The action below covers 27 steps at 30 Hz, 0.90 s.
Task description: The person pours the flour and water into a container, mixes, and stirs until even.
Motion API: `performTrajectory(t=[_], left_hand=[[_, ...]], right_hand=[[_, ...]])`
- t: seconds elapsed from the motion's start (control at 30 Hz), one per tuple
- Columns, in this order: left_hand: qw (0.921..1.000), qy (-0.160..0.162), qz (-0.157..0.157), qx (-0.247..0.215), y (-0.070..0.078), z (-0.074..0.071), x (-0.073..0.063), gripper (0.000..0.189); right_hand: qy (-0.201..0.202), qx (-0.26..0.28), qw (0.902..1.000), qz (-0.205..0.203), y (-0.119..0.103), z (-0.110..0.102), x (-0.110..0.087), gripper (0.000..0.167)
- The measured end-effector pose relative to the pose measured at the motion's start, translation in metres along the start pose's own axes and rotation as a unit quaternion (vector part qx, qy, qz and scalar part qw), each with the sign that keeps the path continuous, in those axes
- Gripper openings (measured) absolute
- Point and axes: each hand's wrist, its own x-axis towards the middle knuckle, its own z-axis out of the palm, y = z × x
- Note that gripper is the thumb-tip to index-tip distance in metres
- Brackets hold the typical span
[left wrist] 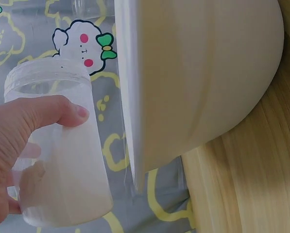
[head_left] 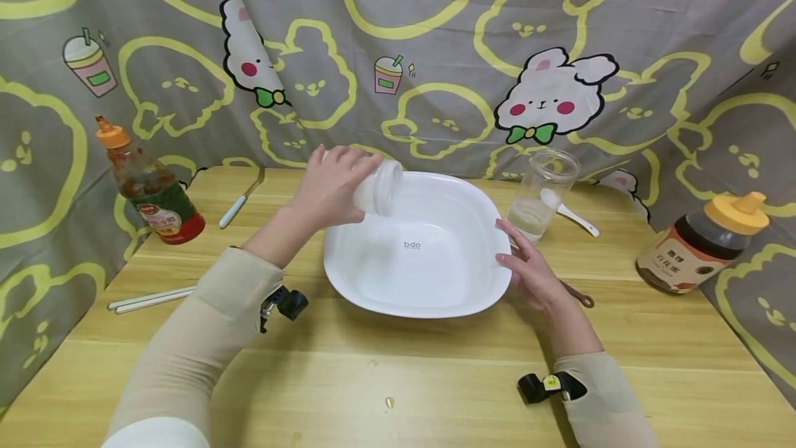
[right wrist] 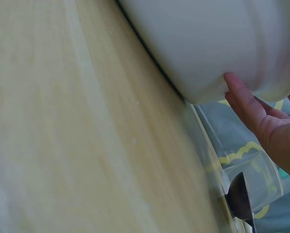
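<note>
My left hand (head_left: 336, 184) grips a clear plastic jar (head_left: 384, 189) from above, thumb across its side. The jar is tipped over the far left of a white basin (head_left: 448, 272), mouth towards the right. In the left wrist view the jar (left wrist: 67, 165) looks cloudy white, and the basin's outer wall (left wrist: 208, 77) stands beside it. My right hand (head_left: 531, 272) holds the basin at its right rim, two fingertips over the edge. Other fingers (right wrist: 249, 104) lie against the outer wall in the right wrist view. Small "bdo" lettering marks the basin's floor.
Red sauce bottle (head_left: 158, 199), blue-handled utensil (head_left: 235, 209) and white chopsticks (head_left: 152, 298) lie or stand left. Right of the basin are another clear jar (head_left: 535, 209), a white spoon (head_left: 581, 221), a dark ladle (right wrist: 239, 196) and a honey bottle (head_left: 696, 247). A patterned curtain (head_left: 448, 130) hangs behind.
</note>
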Motion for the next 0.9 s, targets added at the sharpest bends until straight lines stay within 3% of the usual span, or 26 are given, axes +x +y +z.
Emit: performTrajectory(t=[0.23,0.9], left_hand=[[0.9998,-0.008,0.013,0.010,0.0020,0.0005,0.0030,0.082],[0.9948,0.011,0.059,0.082,0.0027,0.0026,0.0064,0.075]], right_hand=[[-0.003,-0.004,1.0000,-0.002,-0.0001,-0.0008,0.0003,0.062],[0.004,-0.008,1.0000,0.002,0.0001,-0.0001,-0.0003,0.062]])
